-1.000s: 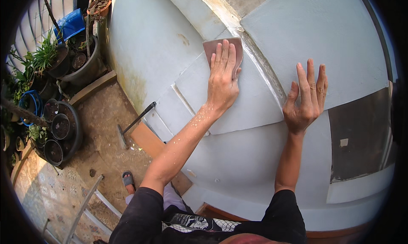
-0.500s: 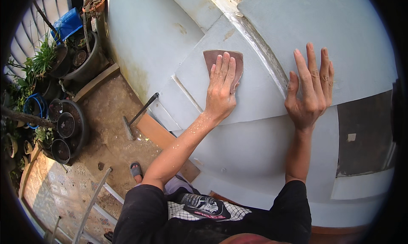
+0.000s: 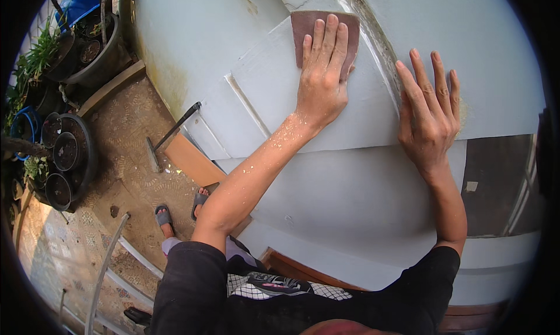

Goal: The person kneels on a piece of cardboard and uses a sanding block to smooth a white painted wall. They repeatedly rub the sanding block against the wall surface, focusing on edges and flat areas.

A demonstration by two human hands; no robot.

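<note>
My left hand lies with its fingers stretched over a brown sheet of sandpaper, holding it flat against the pale grey-blue wall. The sheet's top and side edges show around the fingers; its underside is hidden. Pale dust flecks cover my left wrist and forearm. To the right, my right hand is open and rests on the wall with fingers spread, holding nothing. Between the two hands runs a raised, worn white strip of the wall.
Potted plants stand at the left. A black-handled tool leans against the wall's base beside a brown board. Curved metal rails are at lower left. A dark panel sits low on the right.
My left hand has slid up and slightly right along the wall with the sandpaper. My right hand stays on the wall, its fingers a little shifted. The view has moved somewhat.
</note>
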